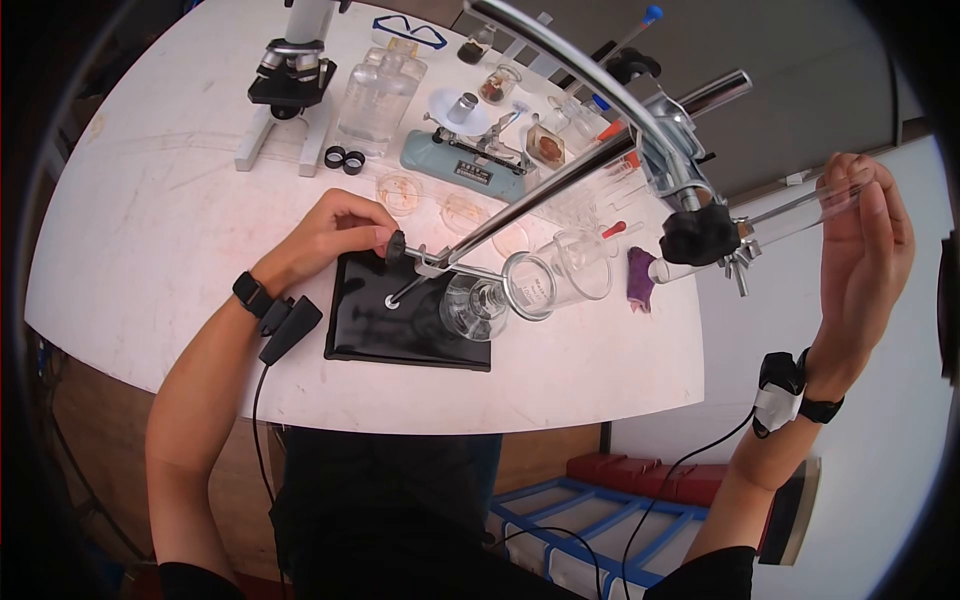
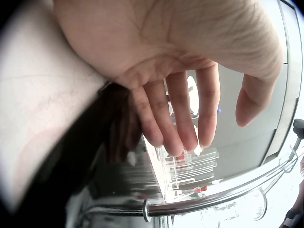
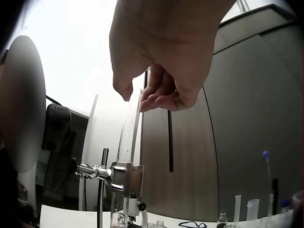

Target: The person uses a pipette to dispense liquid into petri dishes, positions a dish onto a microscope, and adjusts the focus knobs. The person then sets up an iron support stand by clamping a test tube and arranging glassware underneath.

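Observation:
My right hand [image 1: 865, 235] pinches the upper end of a clear glass test tube [image 3: 127, 128] between thumb and fingers. A metal clamp [image 3: 124, 176] on the iron stand's rod [image 1: 560, 180] grips the tube lower down. My left hand [image 1: 345, 230] is low beside the stand, by the black knob [image 1: 397, 246] of the ring support. Its fingers [image 2: 180, 114] are spread loosely, thumb apart, with nothing between them in the left wrist view. A glass spirit lamp [image 1: 473, 318] stands on the black base [image 1: 380, 325], close to the metal ring [image 1: 507, 285].
A beaker [image 1: 590, 270] and a purple cloth [image 1: 640, 278] lie right of the stand. Behind are a teal balance [image 1: 440, 155], a large clear bottle [image 1: 375, 105], a microscope [image 1: 295, 70] and several petri dishes [image 1: 400, 193]. Blue-framed goggles [image 1: 410, 32] lie at the back.

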Available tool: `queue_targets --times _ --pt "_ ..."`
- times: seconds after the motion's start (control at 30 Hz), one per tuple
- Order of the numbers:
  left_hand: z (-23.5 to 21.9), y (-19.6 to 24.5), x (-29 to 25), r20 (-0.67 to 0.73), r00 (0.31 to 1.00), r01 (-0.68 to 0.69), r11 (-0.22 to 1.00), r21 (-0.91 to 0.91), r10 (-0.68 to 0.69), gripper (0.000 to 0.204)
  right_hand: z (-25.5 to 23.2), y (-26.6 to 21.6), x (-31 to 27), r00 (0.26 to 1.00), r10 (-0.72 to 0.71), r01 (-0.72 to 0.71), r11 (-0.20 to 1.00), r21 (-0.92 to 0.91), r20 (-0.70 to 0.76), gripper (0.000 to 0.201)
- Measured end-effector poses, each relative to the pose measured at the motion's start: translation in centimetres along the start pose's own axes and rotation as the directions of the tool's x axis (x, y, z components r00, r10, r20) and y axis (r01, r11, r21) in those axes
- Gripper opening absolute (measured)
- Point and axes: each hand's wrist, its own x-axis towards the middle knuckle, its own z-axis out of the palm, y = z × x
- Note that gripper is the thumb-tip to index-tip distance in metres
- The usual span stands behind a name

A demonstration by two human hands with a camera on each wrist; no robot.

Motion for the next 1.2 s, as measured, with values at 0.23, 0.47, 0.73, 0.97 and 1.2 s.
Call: queue_targets --times 0.23,0.47,0.73,0.97,1.2 --pt "0.0 0.0 0.1 -0.015 0.996 -0.092 0.996 -0.008 0.092 0.019 2.0 1.0 -1.9 1.0 -0.011 0.012 0.997 0.076 -0.007 0.019" --pt "-0.7 4.5 0.0 -0.228 0.888 -0.41 0.912 -0.005 0.398 0.02 3.5 2.0 -3.0 1.0 -0.002 0.005 0.99 0.143 -0.018 0.019" --pt "-2.1 18.7 -2.6 0.011 0.624 -0.758 0.602 0.251 0.781 0.031 3.8 2.0 -3.5 0.998 -0.007 0.017 0.989 0.15 -0.065 0.015" --pt "10.9 22.7 -3.5 -0.003 0.583 -0.761 0.546 0.351 0.813 0.027 4.6 2.2 -2.8 0.998 0.018 -0.006 0.982 0.187 -0.059 0.014" --pt "11.9 26.8 8.0 0.107 0.52 -0.839 0.484 0.25 0.847 0.014 5.0 2.2 -3.3 0.994 0.069 -0.042 0.959 0.28 -0.087 0.016"
